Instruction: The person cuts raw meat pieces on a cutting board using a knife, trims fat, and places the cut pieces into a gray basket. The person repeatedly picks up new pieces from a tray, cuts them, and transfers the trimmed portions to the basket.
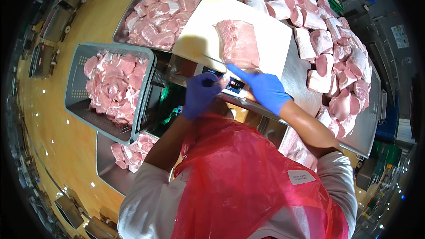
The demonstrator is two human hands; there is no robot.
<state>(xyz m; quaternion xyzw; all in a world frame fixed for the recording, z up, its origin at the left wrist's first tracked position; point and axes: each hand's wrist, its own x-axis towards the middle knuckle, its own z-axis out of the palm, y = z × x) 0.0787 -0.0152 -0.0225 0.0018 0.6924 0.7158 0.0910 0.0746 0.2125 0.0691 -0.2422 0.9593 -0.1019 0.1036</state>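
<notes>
Both my hands wear blue gloves, at the near edge of the white cutting board (276, 40). My right hand (268, 90) is closed on a knife (215, 60), its forefinger stretched forward; the thin blade points left over the board and the handle is mostly hidden. Just beyond the blade lies a thick slab of pork loin (239, 44). My left hand (201, 94) is closed, fingers curled in, left of a small scale with a dark display (234, 85). Something small and pinkish shows by its fingertips, too small to make out.
Many pork loin pieces (321, 40) cover the steel table (301, 88) on the right. Cut pork fills a metal tub (118, 33) at far left and a grey perforated crate (73, 93) at left. Below the crate stands another metal bin (104, 163) with pork pieces.
</notes>
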